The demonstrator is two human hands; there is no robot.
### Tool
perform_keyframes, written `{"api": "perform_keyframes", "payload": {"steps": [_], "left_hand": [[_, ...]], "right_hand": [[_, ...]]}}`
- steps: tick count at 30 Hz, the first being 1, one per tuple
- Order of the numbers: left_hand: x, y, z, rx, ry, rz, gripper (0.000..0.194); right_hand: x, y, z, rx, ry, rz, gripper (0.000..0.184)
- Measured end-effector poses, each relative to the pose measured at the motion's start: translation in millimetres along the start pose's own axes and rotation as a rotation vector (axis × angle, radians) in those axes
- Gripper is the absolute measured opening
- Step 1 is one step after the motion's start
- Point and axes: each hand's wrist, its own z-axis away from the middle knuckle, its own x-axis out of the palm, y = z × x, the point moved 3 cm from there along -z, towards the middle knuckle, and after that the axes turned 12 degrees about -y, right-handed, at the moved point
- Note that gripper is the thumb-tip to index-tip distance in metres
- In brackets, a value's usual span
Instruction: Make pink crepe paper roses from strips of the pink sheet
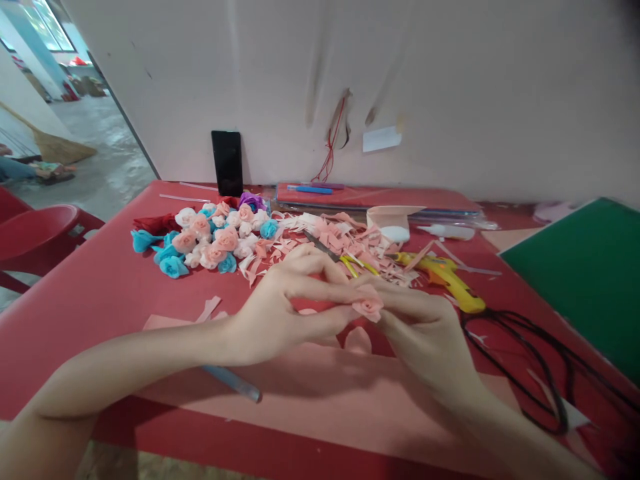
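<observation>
Between the fingertips of both hands is a small pink paper rose [369,305], its spiral of petals turned toward me. My left hand [300,297] pinches it from the left with thumb and fingers. From the right, my right hand [425,327] grips it too, the fingers closed round its side. Just below lies a loose pink petal [359,341], above a long pink paper sheet [340,393]. A blue pen-like stick [233,383] rests on the sheet under my left forearm. Scissors with yellow handles [349,267] lie behind my hands, partly covered.
Finished paper roses [215,243] in pink, white and blue heap at the back left, beside paper scraps [335,233]. A yellow glue gun [457,283] with black cable lies right. A phone [227,163] leans on the wall; a green board [585,280] stands right.
</observation>
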Motion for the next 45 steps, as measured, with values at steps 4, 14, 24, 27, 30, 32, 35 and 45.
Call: {"api": "perform_keyframes", "payload": {"steps": [4,14,24,27,30,32,35,45], "left_hand": [[1.1,-1.0,1.6,-0.031,0.042,0.138,0.018],[2.6,-5.6,2.0,-0.133,0.081,0.365,0.019],[6.1,-6.3,4.1,-0.08,0.156,0.389,0.017],[6.8,-6.5,4.5,-0.087,0.154,0.394,0.02],[7.4,-5.5,5.3,-0.1,0.141,0.439,0.019],[8.2,-5.0,6.0,-0.115,0.138,0.5,0.02],[9.1,-5.2,6.5,-0.139,0.133,0.569,0.021],[7.1,-8.2,5.1,-0.153,0.122,0.506,0.018]], "right_hand": [[-0.7,-7.5,3.3,0.014,0.044,0.055,0.022],[4.3,-7.1,10.2,0.141,0.219,-0.097,0.024],[6.4,-11.6,11.2,0.158,0.223,-0.036,0.011],[7.3,-14.1,10.8,0.184,0.222,-0.056,0.009],[7.4,-14.0,11.0,0.209,0.192,-0.082,0.008],[6.8,-13.4,11.3,0.213,0.15,-0.093,0.008],[5.1,-13.6,11.5,0.203,0.105,-0.099,0.013],[2.7,-18.5,6.4,0.213,0.108,-0.113,0.012]]}}
